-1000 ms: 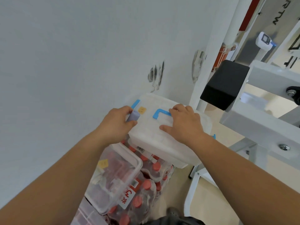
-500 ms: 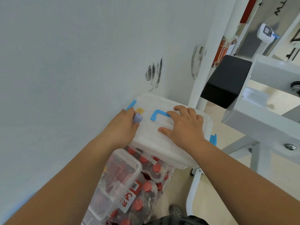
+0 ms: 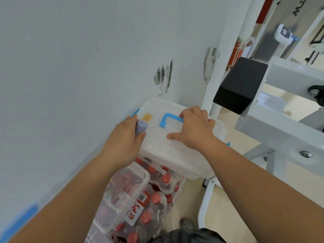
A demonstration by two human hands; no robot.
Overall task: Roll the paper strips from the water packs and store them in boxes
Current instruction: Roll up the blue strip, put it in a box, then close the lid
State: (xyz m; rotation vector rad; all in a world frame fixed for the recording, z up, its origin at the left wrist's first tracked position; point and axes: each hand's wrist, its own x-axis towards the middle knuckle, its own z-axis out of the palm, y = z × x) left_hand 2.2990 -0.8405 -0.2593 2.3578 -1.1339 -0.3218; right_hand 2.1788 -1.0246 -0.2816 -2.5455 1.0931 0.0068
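A translucent white storage box [image 3: 157,146] with a blue handle [image 3: 169,119] and blue side clips rests on shrink-wrapped water packs [image 3: 157,199] with red caps. My left hand [image 3: 126,139] grips a rolled pale purple paper strip [image 3: 141,127] at the box's left edge. My right hand [image 3: 194,128] lies on the closed lid, its fingers curled at the right end of the blue handle. A small yellow sticker [image 3: 147,117] sits on the lid.
A clear lidless box [image 3: 126,195] sits on the packs below my left forearm. A white wall [image 3: 70,67] is close on the left. A grey metal frame [image 3: 280,120] with a black pad [image 3: 240,86] stands to the right over a beige floor.
My left hand has shifted slightly along the box's left edge with the roll. My right hand's fingers have curled closer around the blue handle's end.
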